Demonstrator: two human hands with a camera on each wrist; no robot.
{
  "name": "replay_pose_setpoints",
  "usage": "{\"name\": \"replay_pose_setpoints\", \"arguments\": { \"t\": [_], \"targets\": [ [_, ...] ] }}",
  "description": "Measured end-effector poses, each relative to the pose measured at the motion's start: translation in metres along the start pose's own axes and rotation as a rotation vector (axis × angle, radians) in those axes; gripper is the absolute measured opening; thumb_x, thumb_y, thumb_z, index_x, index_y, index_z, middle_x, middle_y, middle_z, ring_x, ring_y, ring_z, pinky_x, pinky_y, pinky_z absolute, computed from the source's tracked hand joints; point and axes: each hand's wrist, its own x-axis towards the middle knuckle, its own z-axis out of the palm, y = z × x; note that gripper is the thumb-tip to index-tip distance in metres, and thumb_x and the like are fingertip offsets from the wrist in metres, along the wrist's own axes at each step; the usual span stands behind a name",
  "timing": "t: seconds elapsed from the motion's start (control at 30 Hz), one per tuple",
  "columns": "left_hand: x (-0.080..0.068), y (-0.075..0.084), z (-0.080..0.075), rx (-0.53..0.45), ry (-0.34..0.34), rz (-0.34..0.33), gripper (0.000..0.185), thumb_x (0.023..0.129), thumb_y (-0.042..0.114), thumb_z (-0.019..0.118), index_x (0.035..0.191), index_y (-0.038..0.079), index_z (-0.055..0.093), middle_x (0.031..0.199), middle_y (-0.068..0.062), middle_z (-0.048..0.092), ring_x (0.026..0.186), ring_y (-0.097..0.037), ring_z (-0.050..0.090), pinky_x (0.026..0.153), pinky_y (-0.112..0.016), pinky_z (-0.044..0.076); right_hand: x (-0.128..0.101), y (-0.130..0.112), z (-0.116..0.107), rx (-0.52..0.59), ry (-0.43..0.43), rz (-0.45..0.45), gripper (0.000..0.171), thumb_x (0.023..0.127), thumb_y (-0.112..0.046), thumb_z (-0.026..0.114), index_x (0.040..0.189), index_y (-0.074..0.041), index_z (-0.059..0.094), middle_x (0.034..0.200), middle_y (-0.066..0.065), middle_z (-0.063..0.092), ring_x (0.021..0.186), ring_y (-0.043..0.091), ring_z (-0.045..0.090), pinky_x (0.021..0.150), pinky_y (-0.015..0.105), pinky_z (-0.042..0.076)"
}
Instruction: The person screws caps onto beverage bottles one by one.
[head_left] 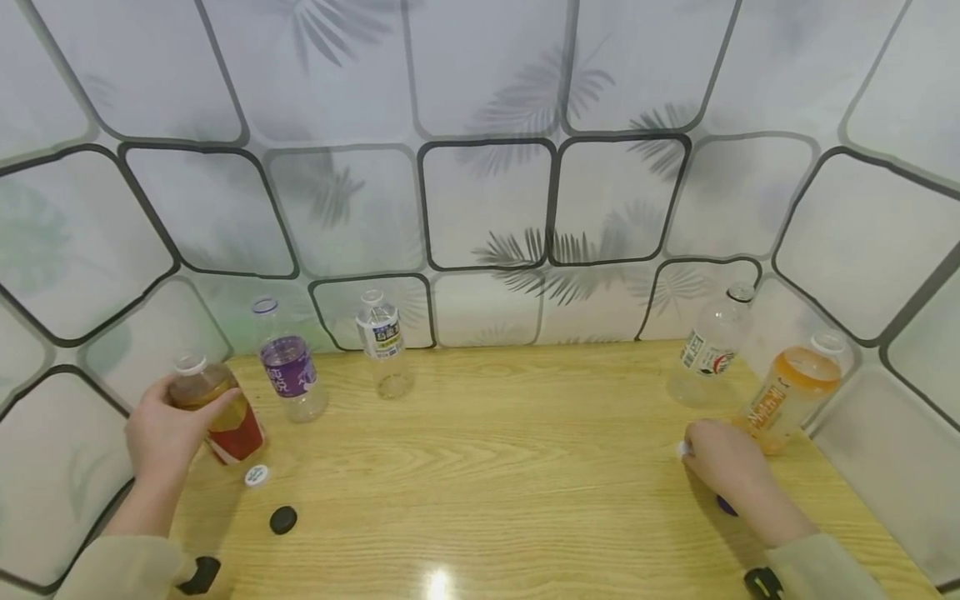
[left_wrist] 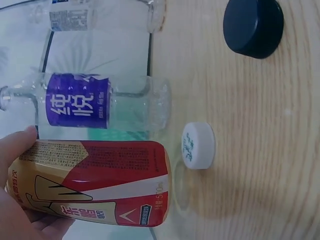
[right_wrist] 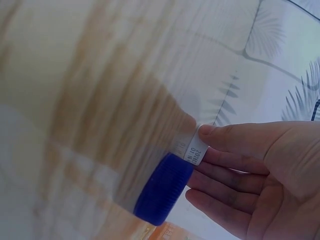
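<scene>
Head view: the left hand (head_left: 165, 427) curls round a plastic bottle with a red-and-gold label (head_left: 236, 429) at the left of the pale wood-grain table (head_left: 487, 500); its base contact I cannot tell. Rightward, the right hand (head_left: 726, 461) pinches a small white plastic cap (right_wrist: 198, 151) beside a ridged blue plastic cap (right_wrist: 164, 190). The step seems to be picking up or placing the white cap (which, I cannot tell); the next move calls for a steady pinch, avoiding the blue one.

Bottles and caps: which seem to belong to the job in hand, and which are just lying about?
Likely in the job:
red-and-gold bottle, held by the left hand
white cap, pinched by the right hand

Seemingly just about:
purple-labelled bottle
blue-and-yellow-labelled bottle
white-labelled bottle
orange bottle
green-printed cap
black cap
blue cap
</scene>
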Motion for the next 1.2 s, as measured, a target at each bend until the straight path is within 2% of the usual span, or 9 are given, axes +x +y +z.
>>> {"name": "replay_pose_setpoints", "arguments": {
  "t": [0.07,0.13,0.33,0.43,0.53,0.67,0.77,0.87,1.2],
  "targets": [
    [-0.002,0.003,-0.001,0.006,-0.008,0.007,0.080,0.092,0.040,0.082,0.153,0.000,0.051,0.147,-0.030,0.060,0.131,-0.043,0.058,0.084,-0.030,0.044,0.000,0.000,0.000,-0.003,-0.006,0.001,0.021,0.087,-0.011,0.082,0.074,-0.007,0.066,0.069,0.002,0.060,0.061,0.019,0.052,0.056,0.039,0.049],
    [-0.004,0.007,-0.002,0.012,-0.017,0.016,0.079,0.092,0.041,0.083,0.152,0.000,0.052,0.145,-0.030,0.061,0.129,-0.043,0.059,0.081,-0.027,0.042,0.001,0.001,0.000,-0.004,-0.007,0.000,0.021,0.087,-0.011,0.082,0.074,-0.007,0.066,0.069,0.002,0.060,0.061,0.019,0.052,0.056,0.039,0.049],
    [-0.012,0.020,-0.002,0.054,-0.050,0.092,0.078,0.091,0.041,0.083,0.147,-0.005,0.054,0.141,-0.035,0.062,0.124,-0.049,0.060,0.093,-0.050,0.050,0.000,0.001,0.001,0.007,0.000,0.001,0.022,0.088,-0.010,0.081,0.072,-0.008,0.065,0.069,0.002,0.059,0.062,0.019,0.051,0.056,0.039,0.048],
    [-0.017,0.026,-0.001,0.086,-0.051,0.138,0.079,0.090,0.042,0.084,0.145,-0.006,0.056,0.136,-0.036,0.065,0.120,-0.051,0.062,0.089,-0.052,0.051,0.000,0.001,0.002,0.009,0.002,0.001,0.022,0.088,-0.010,0.080,0.072,-0.008,0.065,0.070,0.003,0.060,0.062,0.019,0.052,0.056,0.040,0.048],
    [-0.022,0.034,0.001,0.103,-0.050,0.180,0.078,0.087,0.043,0.086,0.142,-0.006,0.059,0.130,-0.035,0.068,0.114,-0.050,0.065,0.081,-0.044,0.051,0.000,0.001,0.002,0.006,0.012,-0.006,0.022,0.088,-0.009,0.079,0.072,-0.008,0.065,0.069,0.003,0.060,0.061,0.019,0.052,0.055,0.040,0.049],
    [-0.028,0.043,0.004,0.093,-0.062,0.228,0.077,0.086,0.044,0.088,0.140,-0.004,0.061,0.124,-0.032,0.072,0.106,-0.045,0.069,0.070,-0.026,0.048,0.000,0.002,0.004,0.001,0.018,-0.009,0.023,0.088,-0.009,0.078,0.070,-0.008,0.063,0.069,0.003,0.059,0.061,0.019,0.052,0.055,0.041,0.049],
    [-0.031,0.050,0.005,0.075,-0.080,0.253,0.080,0.086,0.044,0.089,0.144,-0.003,0.059,0.125,-0.031,0.072,0.105,-0.043,0.071,0.065,-0.014,0.044,0.001,0.003,0.005,0.003,0.017,-0.008,0.024,0.088,-0.009,0.078,0.070,-0.008,0.063,0.068,0.003,0.059,0.061,0.019,0.051,0.055,0.041,0.048],
    [-0.034,0.055,0.007,0.046,-0.107,0.265,0.083,0.087,0.043,0.088,0.148,-0.004,0.056,0.129,-0.031,0.070,0.109,-0.044,0.070,0.065,-0.009,0.043,0.001,0.003,0.004,0.004,0.010,-0.007,0.024,0.088,-0.009,0.079,0.070,-0.008,0.063,0.068,0.002,0.059,0.061,0.019,0.051,0.055,0.040,0.048],
    [-0.043,0.070,0.013,0.043,-0.124,0.337,0.079,0.088,0.042,0.087,0.144,-0.004,0.059,0.129,-0.031,0.071,0.109,-0.046,0.071,0.075,-0.027,0.052,0.001,0.003,0.004,-0.005,0.017,-0.017,0.024,0.086,-0.010,0.082,0.071,-0.008,0.064,0.069,0.003,0.060,0.062,0.019,0.053,0.055,0.040,0.049]
  ]
}}
